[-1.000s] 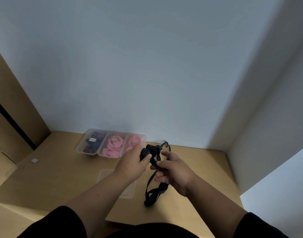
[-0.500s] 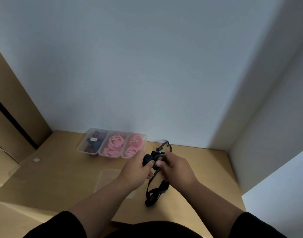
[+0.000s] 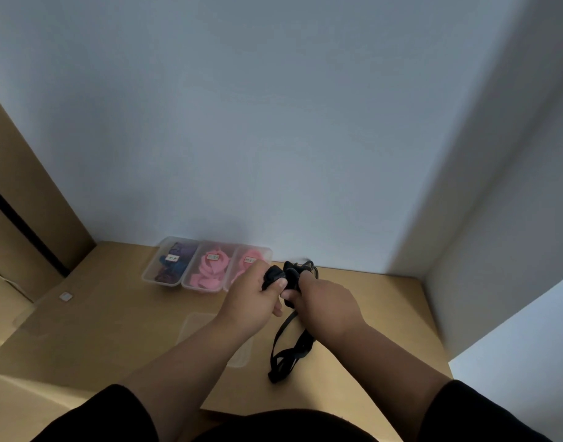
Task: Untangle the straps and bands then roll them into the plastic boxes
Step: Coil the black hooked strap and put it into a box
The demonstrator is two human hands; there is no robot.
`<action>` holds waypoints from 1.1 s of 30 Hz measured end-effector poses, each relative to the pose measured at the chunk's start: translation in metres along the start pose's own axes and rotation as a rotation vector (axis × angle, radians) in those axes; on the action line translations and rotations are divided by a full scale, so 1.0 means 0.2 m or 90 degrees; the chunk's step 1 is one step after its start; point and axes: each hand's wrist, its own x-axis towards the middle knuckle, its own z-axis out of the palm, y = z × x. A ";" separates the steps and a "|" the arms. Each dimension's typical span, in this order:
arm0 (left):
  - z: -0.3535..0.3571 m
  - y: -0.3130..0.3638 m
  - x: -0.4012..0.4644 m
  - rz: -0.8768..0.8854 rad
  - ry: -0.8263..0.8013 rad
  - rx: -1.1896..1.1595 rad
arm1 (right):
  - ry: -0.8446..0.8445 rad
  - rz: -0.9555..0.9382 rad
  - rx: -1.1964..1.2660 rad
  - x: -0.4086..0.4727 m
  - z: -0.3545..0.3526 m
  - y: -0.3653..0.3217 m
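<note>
My left hand (image 3: 253, 299) and right hand (image 3: 324, 303) both pinch the bunched black strap (image 3: 288, 352) above the table (image 3: 114, 314), its tail hanging loose. It looks limp and light, so I'd grip at the roll, near the plastic boxes (image 3: 206, 264).

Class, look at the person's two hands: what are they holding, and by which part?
Both the left hand and right hand grip the black strap at its bunched upper end; its loose loops hang below.

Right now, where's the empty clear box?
Head view, lower centre: the empty clear box sits on the table, partly hidden under the left forearm, nearer than the row of three filled boxes, left of the hanging black strap.
</note>
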 end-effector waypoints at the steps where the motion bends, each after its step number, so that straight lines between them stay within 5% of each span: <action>1: 0.00 0.00 0.01 -0.009 0.003 -0.021 | 0.010 -0.007 -0.038 0.01 -0.01 0.00; 4: 0.01 0.01 0.01 -0.043 -0.004 -0.081 | 0.047 -0.037 -0.106 0.04 -0.04 0.01; 9: 0.00 0.02 0.00 -0.089 -0.040 -0.185 | 0.338 -0.150 -0.007 0.06 0.05 0.10; 11: -0.01 0.02 -0.01 -0.104 -0.060 -0.240 | 0.300 -0.133 0.141 0.07 0.06 0.12; 15: -0.03 0.04 -0.01 -0.109 -0.095 -0.301 | -0.015 -0.034 0.531 0.07 0.02 0.13; 22: -0.07 0.01 -0.01 -0.135 -0.152 -0.392 | -0.027 -0.047 0.636 0.09 0.07 0.14; 26: -0.10 0.00 0.01 -0.124 -0.120 -0.342 | -0.016 -0.055 0.573 0.11 0.05 0.13; 33: -0.20 -0.04 0.04 -0.186 -0.071 -0.378 | -0.057 -0.110 0.197 0.19 0.03 0.07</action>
